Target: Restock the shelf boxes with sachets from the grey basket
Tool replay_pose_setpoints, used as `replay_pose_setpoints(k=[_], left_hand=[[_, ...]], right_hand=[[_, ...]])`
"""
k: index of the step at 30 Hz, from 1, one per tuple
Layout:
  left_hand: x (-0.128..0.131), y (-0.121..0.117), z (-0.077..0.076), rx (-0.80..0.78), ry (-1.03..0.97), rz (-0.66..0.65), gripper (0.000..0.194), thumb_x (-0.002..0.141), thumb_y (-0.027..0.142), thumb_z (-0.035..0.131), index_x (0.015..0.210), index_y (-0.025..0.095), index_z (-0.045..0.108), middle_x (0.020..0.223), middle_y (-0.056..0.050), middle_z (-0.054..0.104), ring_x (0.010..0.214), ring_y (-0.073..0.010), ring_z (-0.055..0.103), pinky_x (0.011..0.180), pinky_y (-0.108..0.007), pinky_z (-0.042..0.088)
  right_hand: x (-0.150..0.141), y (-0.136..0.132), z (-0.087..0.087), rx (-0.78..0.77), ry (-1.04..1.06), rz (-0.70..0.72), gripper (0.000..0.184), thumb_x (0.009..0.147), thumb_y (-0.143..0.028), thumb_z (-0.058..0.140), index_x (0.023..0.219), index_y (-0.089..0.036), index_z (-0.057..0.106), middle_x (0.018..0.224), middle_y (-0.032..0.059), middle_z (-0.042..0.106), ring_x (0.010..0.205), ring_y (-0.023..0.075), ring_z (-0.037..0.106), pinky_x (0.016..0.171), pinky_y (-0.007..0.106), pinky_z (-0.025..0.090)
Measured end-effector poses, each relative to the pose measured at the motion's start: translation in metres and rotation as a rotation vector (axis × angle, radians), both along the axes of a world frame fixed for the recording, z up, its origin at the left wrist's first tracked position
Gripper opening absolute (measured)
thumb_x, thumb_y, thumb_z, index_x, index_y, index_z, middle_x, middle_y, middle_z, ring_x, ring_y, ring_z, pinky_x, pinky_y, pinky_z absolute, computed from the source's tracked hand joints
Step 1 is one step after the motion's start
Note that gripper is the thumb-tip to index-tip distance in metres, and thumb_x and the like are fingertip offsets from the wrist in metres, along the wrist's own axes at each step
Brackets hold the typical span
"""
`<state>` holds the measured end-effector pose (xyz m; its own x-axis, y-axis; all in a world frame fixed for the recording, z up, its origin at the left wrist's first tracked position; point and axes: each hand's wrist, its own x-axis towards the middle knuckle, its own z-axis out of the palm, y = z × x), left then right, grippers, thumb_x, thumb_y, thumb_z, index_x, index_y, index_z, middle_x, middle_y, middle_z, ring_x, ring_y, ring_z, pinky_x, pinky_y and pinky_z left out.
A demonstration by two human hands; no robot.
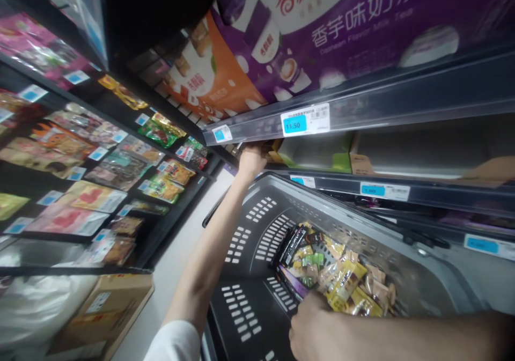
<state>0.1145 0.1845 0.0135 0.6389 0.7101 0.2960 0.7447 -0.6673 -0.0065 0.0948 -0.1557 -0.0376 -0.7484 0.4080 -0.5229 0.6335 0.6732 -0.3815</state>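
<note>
My left hand (252,160) reached beneath the upper shelf (249,129), its far end hidden — whether it gripped anything, I could not tell. My right hand (309,323), well apart, was curled over the basket (257,270); its grip was also unclear. The basket stood just beside the lower shelf (341,185), presumably for easy reach; yellow packets (346,280) lay heaped inside, probably contained by its walls.
</note>
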Motion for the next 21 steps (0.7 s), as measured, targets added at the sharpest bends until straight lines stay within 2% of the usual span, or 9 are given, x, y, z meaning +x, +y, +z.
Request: replay_pose_setpoints(k=[3,5,9,13,18,21], left_hand=[[0.005,-0.001,-0.009,0.000,-0.004,-0.004,0.056,0.088,0.011,0.045,0.142,0.008,0.056,0.150,-0.021,0.054,0.142,-0.0346,0.050,0.122,-0.049,0.041],[0.008,0.005,-0.015,-0.029,0.010,-0.021,0.057,0.085,0.008,0.045,0.141,0.007,0.057,0.151,-0.020,0.054,0.145,-0.0324,0.047,0.126,-0.046,0.037],[0.005,0.023,-0.018,-0.081,0.029,-0.062,0.060,0.083,0.006,0.044,0.139,0.013,0.061,0.145,-0.014,0.061,0.141,-0.0284,0.050,0.127,-0.044,0.037],[-0.001,0.028,-0.018,-0.066,0.015,-0.074,0.058,0.084,0.006,0.042,0.136,0.017,0.064,0.146,-0.010,0.060,0.140,-0.0250,0.051,0.125,-0.041,0.040],[-0.001,0.017,-0.023,-0.019,-0.019,0.002,0.053,0.089,0.014,0.042,0.139,0.011,0.060,0.154,-0.019,0.050,0.148,-0.0356,0.041,0.125,-0.056,0.036],[0.003,0.015,-0.024,-0.060,0.024,-0.042,0.054,0.090,0.013,0.039,0.140,0.013,0.059,0.152,-0.015,0.054,0.147,-0.0301,0.044,0.128,-0.049,0.035]], right_hand=[[-0.001,0.000,-0.004,0.024,0.006,-0.010,0.031,0.092,-0.015,0.065,0.120,-0.008,0.075,0.110,0.0235,0.075,0.108,0.0453,0.071,0.078,0.070,0.059],[0.000,0.002,-0.002,-0.049,0.014,0.034,0.035,0.093,-0.014,0.062,0.126,-0.011,0.073,0.118,0.0230,0.074,0.112,0.0442,0.070,0.082,0.070,0.058],[0.010,0.009,0.019,-0.176,0.007,0.022,0.036,0.095,-0.012,0.058,0.127,-0.014,0.073,0.121,0.0229,0.073,0.115,0.0443,0.069,0.086,0.070,0.058],[0.016,0.013,0.033,-0.204,0.011,-0.034,0.036,0.093,-0.012,0.060,0.126,-0.014,0.074,0.121,0.0235,0.072,0.116,0.0457,0.069,0.083,0.068,0.059],[0.013,0.010,0.023,-0.161,-0.015,-0.013,0.037,0.090,-0.009,0.062,0.124,-0.012,0.075,0.119,0.0239,0.073,0.113,0.0465,0.069,0.082,0.069,0.057],[0.012,0.003,0.011,-0.078,0.172,-0.146,0.024,0.085,-0.017,0.073,0.107,-0.019,0.081,0.106,0.0190,0.077,0.104,0.0399,0.073,0.082,0.059,0.059]])
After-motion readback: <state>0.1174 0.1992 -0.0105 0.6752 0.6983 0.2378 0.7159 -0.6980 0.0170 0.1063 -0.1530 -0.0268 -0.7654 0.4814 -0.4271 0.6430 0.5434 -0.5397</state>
